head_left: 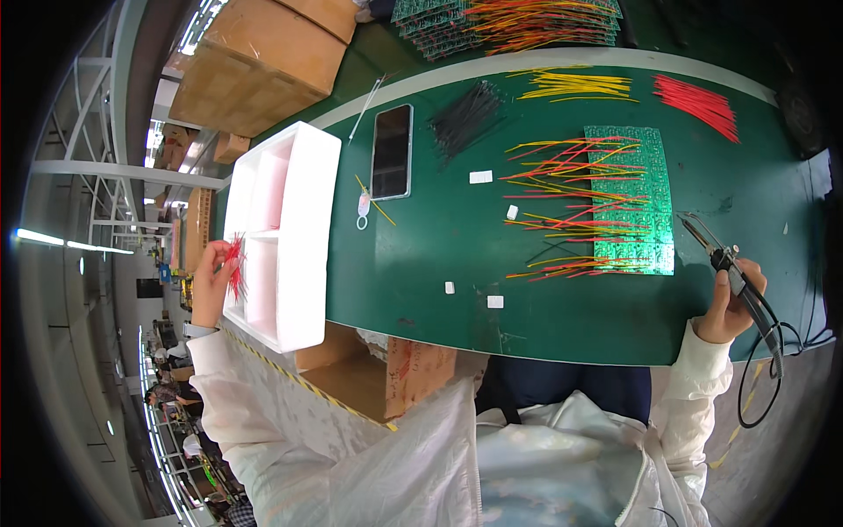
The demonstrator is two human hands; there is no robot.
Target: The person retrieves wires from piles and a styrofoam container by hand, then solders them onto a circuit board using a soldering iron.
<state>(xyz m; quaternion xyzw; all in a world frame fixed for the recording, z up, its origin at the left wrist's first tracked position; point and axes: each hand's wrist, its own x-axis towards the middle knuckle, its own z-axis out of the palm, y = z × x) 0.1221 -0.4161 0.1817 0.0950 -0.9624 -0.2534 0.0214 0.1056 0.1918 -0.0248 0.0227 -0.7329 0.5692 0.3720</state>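
My left hand [209,283] pinches a bundle of short red wires [236,266] beside the open side of a white foam box [309,237] with several compartments. My right hand [731,305] is wrapped round a soldering iron [752,303], whose thin metal tip points up and left toward a green circuit board panel [654,202]. Iron and panel are apart. Red and yellow wires [549,180] stick out leftward from the panel, some lying across it. A black cord [745,423] loops down from the iron's rear end.
Black wires [465,119], yellow wires [575,85] and red wires [700,107] lie along the far side of the green table [395,290]. A phone [392,151] rests near the foam box. Behind are cardboard boxes [263,70] and stacked wired panels [430,26]. Below the table stands an open carton [413,378].
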